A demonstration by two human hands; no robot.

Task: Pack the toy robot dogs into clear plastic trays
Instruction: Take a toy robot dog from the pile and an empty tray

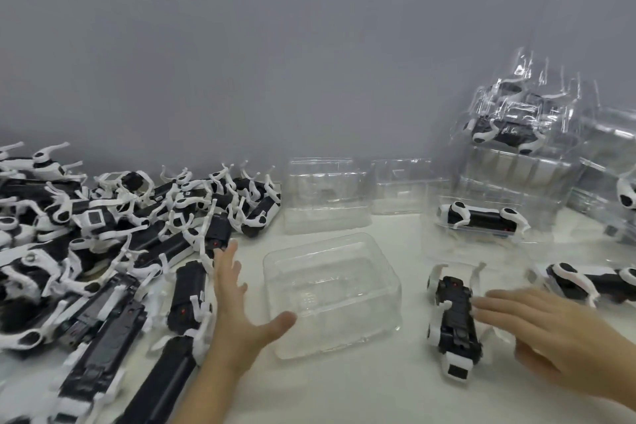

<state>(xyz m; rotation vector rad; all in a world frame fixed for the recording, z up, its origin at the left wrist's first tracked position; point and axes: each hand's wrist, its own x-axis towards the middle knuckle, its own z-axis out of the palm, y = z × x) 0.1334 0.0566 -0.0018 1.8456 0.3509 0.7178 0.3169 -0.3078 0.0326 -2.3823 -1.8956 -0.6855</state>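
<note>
A heap of black-and-white toy robot dogs [103,237] covers the left of the white table. My left hand [234,306] reaches toward that heap with fingers spread, its thumb by the near left corner of an empty clear tray [364,265]. A single dog [452,320] lies on its back right of the tray. My right hand [547,337] hovers flat just right of it, fingertips close to its body and holding nothing. Another dog [481,217] sits in a clear tray behind.
Two more empty clear trays [327,196] stand against the grey wall. Stacked trays with packed dogs [509,134] rise at the back right. A further dog [585,282] lies at the right edge beyond my right hand.
</note>
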